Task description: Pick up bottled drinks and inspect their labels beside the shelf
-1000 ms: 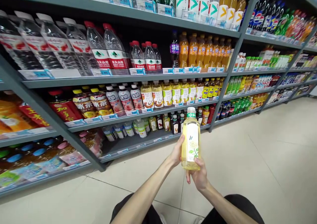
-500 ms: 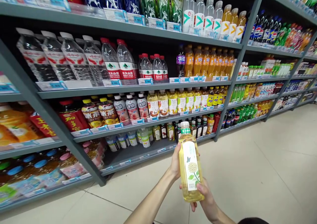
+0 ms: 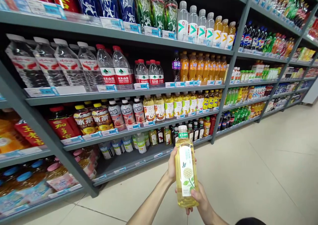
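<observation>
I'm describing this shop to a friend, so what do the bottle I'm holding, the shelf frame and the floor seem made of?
Bottle: probably clear, glossy plastic, from its shiny, see-through walls; glass isn't ruled out.
Shelf frame: likely grey-painted metal, satin, from its slim, evenly coloured uprights.
Floor: smooth pale tiles with a slight sheen, perhaps ceramic; thin straight joints show.

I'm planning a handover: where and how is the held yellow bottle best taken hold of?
Probably by the green-banded neck, coming from above: neck and cap project free, while the left hand holds the side of the yellow bottle and the right hand its lower end.
</observation>
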Tool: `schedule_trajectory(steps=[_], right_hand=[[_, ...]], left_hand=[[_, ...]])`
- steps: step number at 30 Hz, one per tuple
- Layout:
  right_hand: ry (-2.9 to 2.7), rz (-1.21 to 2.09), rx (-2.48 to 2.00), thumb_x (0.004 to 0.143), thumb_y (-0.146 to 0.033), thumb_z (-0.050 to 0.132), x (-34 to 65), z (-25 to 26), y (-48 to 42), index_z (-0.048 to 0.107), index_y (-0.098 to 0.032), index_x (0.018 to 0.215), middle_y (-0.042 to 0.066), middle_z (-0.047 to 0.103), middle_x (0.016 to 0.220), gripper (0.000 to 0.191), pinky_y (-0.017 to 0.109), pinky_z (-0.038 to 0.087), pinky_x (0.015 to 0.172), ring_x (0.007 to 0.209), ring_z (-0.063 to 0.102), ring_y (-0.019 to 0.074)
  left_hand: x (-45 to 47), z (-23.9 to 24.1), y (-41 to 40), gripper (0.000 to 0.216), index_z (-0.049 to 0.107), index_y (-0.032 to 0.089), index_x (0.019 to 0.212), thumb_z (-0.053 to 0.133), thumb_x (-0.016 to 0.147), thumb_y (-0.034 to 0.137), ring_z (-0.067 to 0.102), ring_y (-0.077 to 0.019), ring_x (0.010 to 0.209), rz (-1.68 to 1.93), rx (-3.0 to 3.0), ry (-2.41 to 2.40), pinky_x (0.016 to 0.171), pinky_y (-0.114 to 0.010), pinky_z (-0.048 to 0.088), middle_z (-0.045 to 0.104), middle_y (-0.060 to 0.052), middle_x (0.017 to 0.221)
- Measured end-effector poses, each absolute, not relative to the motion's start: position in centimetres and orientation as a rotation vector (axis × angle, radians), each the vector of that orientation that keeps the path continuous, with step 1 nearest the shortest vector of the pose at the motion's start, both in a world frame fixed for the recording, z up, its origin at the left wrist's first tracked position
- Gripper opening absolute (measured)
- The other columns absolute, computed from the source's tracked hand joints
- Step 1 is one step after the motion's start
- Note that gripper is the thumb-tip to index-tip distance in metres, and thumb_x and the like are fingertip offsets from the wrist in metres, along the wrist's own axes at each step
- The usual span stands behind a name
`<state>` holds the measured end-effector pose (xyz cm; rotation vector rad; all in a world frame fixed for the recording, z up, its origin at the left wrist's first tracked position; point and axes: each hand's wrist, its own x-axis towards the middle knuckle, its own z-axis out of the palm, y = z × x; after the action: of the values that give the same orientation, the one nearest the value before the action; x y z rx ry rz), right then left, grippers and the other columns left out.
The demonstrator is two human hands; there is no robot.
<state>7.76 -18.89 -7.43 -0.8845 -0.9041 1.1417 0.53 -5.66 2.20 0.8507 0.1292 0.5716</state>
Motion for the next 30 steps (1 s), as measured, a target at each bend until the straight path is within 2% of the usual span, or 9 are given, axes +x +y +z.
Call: schedule_trajectory(steps=[5,10,15,18,23,27,30], right_hand=[[-0.917,1.142,-0.906,0.085,-0.073,0.066,7.8,-7.2,-19.1,0.054,-0.014,0.125,0.015,0.069,0.1,0.071,0.031,0.047,0.047,0.058,0.063,0.0196],[-0.881,1.118,-0.921,0.085,-0.071,0.066,7.5,-6.3,-19.7,0.053,-0.015,0.123,0.013,0.069,0.098,0.068,0.029,0.046,0.047,0.057,0.061,0.018],[-0.947,1.15,-0.927,0.089,-0.069,0.064,7.8,-5.9,-19.9,0.053,-0.015,0.122,0.014,0.069,0.101,0.064,0.031,0.046,0.051,0.056,0.06,0.0168],[-0.946,1.144,-0.924,0.088,-0.069,0.065,7.8,-5.2,-19.7,0.054,-0.014,0.12,0.014,0.069,0.098,0.064,0.03,0.045,0.049,0.055,0.06,0.0168],[-0.98,1.099,-0.911,0.086,-0.068,0.068,7.6,-3.2,-19.5,0.056,-0.016,0.112,0.008,0.068,0.089,0.06,0.025,0.043,0.045,0.052,0.056,0.0134],[-0.985,1.029,-0.979,0.083,-0.064,0.072,7.8,-2.9,-19.5,0.055,-0.017,0.116,0.006,0.066,0.092,0.06,0.024,0.047,0.045,0.059,0.057,0.0138],[-1.01,0.856,-1.163,0.079,-0.054,0.078,8.0,-2.8,-19.8,0.057,-0.018,0.116,0.007,0.07,0.095,0.056,0.029,0.053,0.056,0.072,0.065,0.0189]], left_hand=[[0.6,2.4,-5.7,0.087,0.071,0.005,0.11,0.056,0.08,0.085,0.071,-0.0293,0.084,0.574,0.86,0.153,0.071,-0.033,0.051,0.075,-0.019,0.092],[0.7,2.8,-5.9,0.086,0.072,0.004,0.107,0.059,0.078,0.084,0.071,-0.0296,0.085,0.599,0.881,0.179,0.075,-0.035,0.052,0.075,-0.02,0.094],[0.7,2.6,-5.9,0.091,0.071,0.003,0.109,0.057,0.076,0.087,0.071,-0.029,0.078,0.566,0.867,0.173,0.07,-0.034,0.051,0.075,-0.021,0.089],[0.7,2.5,-5.7,0.089,0.071,0.003,0.108,0.059,0.077,0.085,0.07,-0.0267,0.074,0.571,0.844,0.157,0.071,-0.034,0.051,0.075,-0.02,0.087],[0.8,2.8,-5.5,0.087,0.073,0.004,0.109,0.062,0.076,0.083,0.071,-0.026,0.078,0.589,0.846,0.166,0.071,-0.032,0.055,0.076,-0.018,0.091],[1.0,2.9,-5.4,0.088,0.073,0.005,0.114,0.061,0.076,0.084,0.072,-0.026,0.077,0.609,0.85,0.171,0.066,-0.033,0.057,0.077,-0.019,0.102],[1.2,3.0,-5.2,0.087,0.072,0.009,0.116,0.066,0.072,0.084,0.074,-0.0289,0.081,0.621,0.83,0.22,0.065,-0.035,0.059,0.077,-0.017,0.104]])
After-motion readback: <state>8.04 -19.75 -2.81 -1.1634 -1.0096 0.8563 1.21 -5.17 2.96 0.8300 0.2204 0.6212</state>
